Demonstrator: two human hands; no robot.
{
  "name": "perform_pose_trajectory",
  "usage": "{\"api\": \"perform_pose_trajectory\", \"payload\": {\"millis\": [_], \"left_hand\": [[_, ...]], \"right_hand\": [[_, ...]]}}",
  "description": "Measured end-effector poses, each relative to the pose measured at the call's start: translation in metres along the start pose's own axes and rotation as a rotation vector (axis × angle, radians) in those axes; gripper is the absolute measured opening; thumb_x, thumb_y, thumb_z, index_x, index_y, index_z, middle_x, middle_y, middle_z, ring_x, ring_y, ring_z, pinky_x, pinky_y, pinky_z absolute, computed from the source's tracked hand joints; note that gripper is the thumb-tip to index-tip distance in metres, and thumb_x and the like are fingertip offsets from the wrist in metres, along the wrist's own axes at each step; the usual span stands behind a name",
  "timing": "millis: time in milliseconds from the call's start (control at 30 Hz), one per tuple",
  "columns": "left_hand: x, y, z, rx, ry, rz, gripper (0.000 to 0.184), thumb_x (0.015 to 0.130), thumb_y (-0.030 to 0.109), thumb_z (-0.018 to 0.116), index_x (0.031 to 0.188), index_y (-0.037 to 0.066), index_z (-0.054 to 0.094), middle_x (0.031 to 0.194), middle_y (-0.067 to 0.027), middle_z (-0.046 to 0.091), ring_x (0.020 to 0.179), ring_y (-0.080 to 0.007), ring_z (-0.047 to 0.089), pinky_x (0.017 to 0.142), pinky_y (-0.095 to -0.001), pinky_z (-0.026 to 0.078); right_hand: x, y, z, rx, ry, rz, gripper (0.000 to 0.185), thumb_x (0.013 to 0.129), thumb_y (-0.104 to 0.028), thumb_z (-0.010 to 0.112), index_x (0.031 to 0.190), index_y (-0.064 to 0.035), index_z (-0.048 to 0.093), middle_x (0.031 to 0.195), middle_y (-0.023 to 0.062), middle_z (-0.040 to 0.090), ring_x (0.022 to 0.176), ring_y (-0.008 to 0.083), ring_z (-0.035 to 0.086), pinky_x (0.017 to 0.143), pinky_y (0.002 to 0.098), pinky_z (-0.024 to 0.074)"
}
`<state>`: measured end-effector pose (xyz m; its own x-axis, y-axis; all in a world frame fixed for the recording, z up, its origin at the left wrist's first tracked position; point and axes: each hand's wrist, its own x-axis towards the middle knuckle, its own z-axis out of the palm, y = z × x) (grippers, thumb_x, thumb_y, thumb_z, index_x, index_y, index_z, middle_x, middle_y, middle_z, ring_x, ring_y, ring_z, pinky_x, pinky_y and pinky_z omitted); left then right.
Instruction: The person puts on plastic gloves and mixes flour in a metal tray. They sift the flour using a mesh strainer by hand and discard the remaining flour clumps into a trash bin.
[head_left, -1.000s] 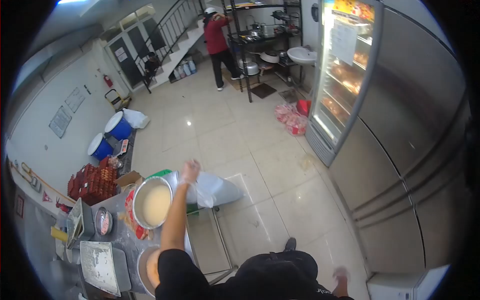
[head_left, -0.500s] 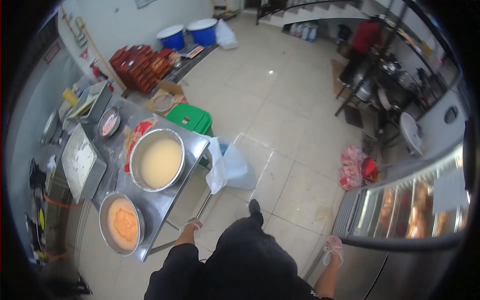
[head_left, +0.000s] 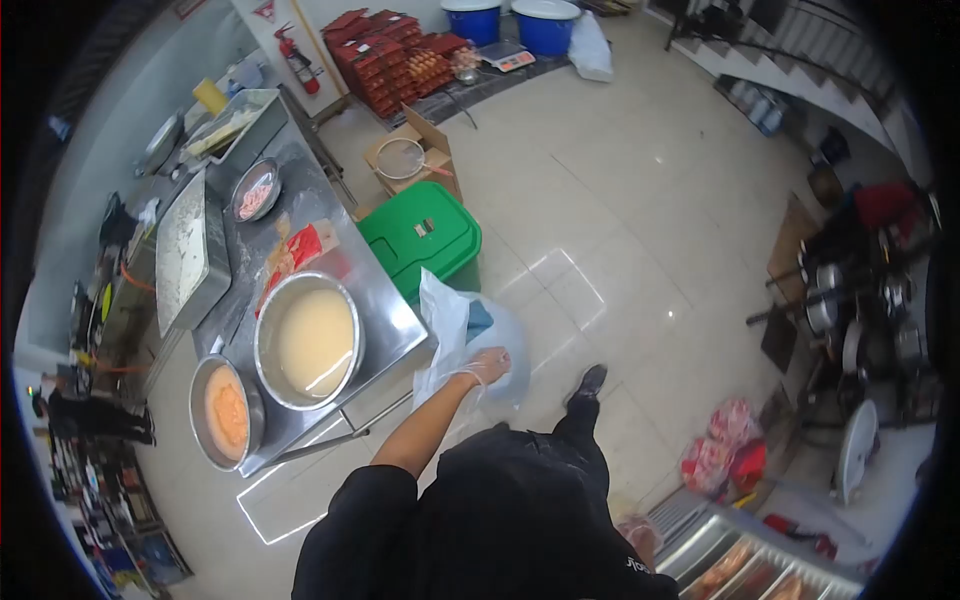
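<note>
My left hand [head_left: 489, 366], in a clear plastic glove, is over a white plastic bag [head_left: 445, 335] that lines a bin [head_left: 505, 335] beside the steel table. Its fingers look curled; whether they grip the bag is not clear. Low on the right, my right hand [head_left: 640, 532], also gloved, hangs near the glass display case [head_left: 735, 560], its fingers blurred and partly cut off by my body. On the table's near end stand a steel pot of pale yellow liquid [head_left: 316, 340] and a steel bowl of orange mixture [head_left: 228, 412].
A green lidded bin [head_left: 425, 235] stands past the steel table [head_left: 395, 310], with an open carton [head_left: 415, 160] behind it. Red egg trays [head_left: 370, 65] are stacked at the back. Pink bags [head_left: 720, 445] lie on the floor at right; a person in red [head_left: 885, 215] is farther off.
My view has turned and moved closer to the table end. My left hand has moved forward to the white bag. The right hand now shows less, beside my body.
</note>
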<state>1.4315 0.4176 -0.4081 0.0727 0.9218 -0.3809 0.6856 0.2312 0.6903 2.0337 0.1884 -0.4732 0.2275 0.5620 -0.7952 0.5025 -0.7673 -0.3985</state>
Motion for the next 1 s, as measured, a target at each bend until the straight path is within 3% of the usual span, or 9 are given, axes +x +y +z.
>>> {"api": "perform_pose_trajectory", "payload": {"millis": [67,200,300,400,667,767,867,933,1000], "left_hand": [[0.037,-0.006,0.001,0.122,0.068,0.002,0.028,0.084,0.022,0.047,0.088,0.002,0.065,0.094,-0.0212,0.064,0.09,-0.0362,0.061,0.077,-0.0453,0.048],[0.102,-0.11,0.041,0.42,-0.113,-0.096,0.031,0.081,0.026,0.047,0.087,0.003,0.067,0.097,-0.0247,0.064,0.093,-0.0389,0.061,0.08,-0.0467,0.047],[0.089,-0.074,0.013,0.254,0.071,-0.472,0.03,0.08,0.024,0.049,0.086,0.003,0.068,0.095,-0.025,0.064,0.09,-0.0382,0.063,0.079,-0.0483,0.048],[0.088,-0.069,0.013,0.181,0.119,-0.517,0.036,0.083,0.032,0.048,0.085,0.002,0.069,0.095,-0.0237,0.065,0.091,-0.0382,0.063,0.081,-0.0475,0.047],[0.135,-0.113,0.02,-0.033,0.128,-0.769,0.045,0.084,0.042,0.047,0.087,0.002,0.068,0.097,-0.0212,0.065,0.094,-0.0362,0.062,0.083,-0.0451,0.046],[0.19,-0.12,-0.03,0.035,0.091,-0.638,0.039,0.084,0.037,0.048,0.089,0.004,0.069,0.097,-0.0211,0.066,0.093,-0.0364,0.063,0.081,-0.0459,0.047],[0.265,-0.182,-0.034,0.045,0.232,-0.516,0.036,0.084,0.034,0.049,0.088,0.004,0.068,0.091,-0.0214,0.066,0.087,-0.0358,0.064,0.078,-0.0461,0.049],[0.291,-0.132,-0.138,-0.254,0.331,-0.649,0.035,0.085,0.034,0.05,0.085,0.003,0.067,0.085,-0.021,0.065,0.082,-0.0367,0.063,0.077,-0.0469,0.048],[0.317,-0.129,-0.192,-0.422,0.508,-0.695,0.034,0.086,0.034,0.05,0.085,0.003,0.065,0.089,-0.0201,0.065,0.084,-0.0366,0.062,0.077,-0.0458,0.047]], "right_hand": [[0.078,-0.04,-0.041,0.324,0.023,0.116,0.01,0.089,-0.022,0.055,0.093,-0.013,0.058,0.073,0.0072,0.059,0.058,0.0206,0.057,0.049,0.0342,0.0463],[0.245,-0.188,-0.138,0.455,-0.031,-0.255,0.021,0.088,-0.024,0.05,0.096,-0.0074,0.06,0.077,0.0093,0.063,0.058,0.0206,0.06,0.049,0.0338,0.0478],[0.261,-0.386,-0.17,0.009,0.042,-0.278,0.024,0.087,-0.024,0.052,0.099,-0.0036,0.058,0.075,0.0087,0.062,0.058,0.0191,0.059,0.049,0.031,0.0476],[0.362,-0.491,-0.182,-0.212,-0.047,-0.531,0.027,0.087,-0.024,0.053,0.1,-0.0007,0.058,0.073,0.0089,0.061,0.057,0.0175,0.059,0.049,0.0295,0.0474],[0.39,-0.761,-0.09,-0.656,-0.221,-0.697,0.023,0.086,-0.022,0.055,0.097,-0.0026,0.061,0.073,0.0063,0.062,0.063,0.0145,0.06,0.052,0.0303,0.0477],[0.41,-0.805,-0.052,-0.643,-0.245,-0.615,0.023,0.085,-0.022,0.059,0.097,-0.0024,0.061,0.075,0.0077,0.063,0.063,0.0181,0.061,0.054,0.0333,0.0496],[0.531,-0.785,-0.054,-0.109,-0.701,-0.438,0.019,0.085,-0.019,0.056,0.09,-0.003,0.066,0.078,0.009,0.067,0.064,0.0199,0.063,0.057,0.0366,0.0516],[0.5,-0.855,-0.031,-0.553,-0.697,-0.25,0.017,0.086,-0.018,0.056,0.089,-0.0035,0.065,0.078,0.0094,0.067,0.062,0.0213,0.063,0.055,0.0384,0.0523],[0.53,-0.9,0.002,-0.568,-0.615,-0.128,0.019,0.083,-0.018,0.061,0.093,-0.0023,0.064,0.077,0.0123,0.066,0.062,0.0227,0.063,0.056,0.0358,0.0518]]}}
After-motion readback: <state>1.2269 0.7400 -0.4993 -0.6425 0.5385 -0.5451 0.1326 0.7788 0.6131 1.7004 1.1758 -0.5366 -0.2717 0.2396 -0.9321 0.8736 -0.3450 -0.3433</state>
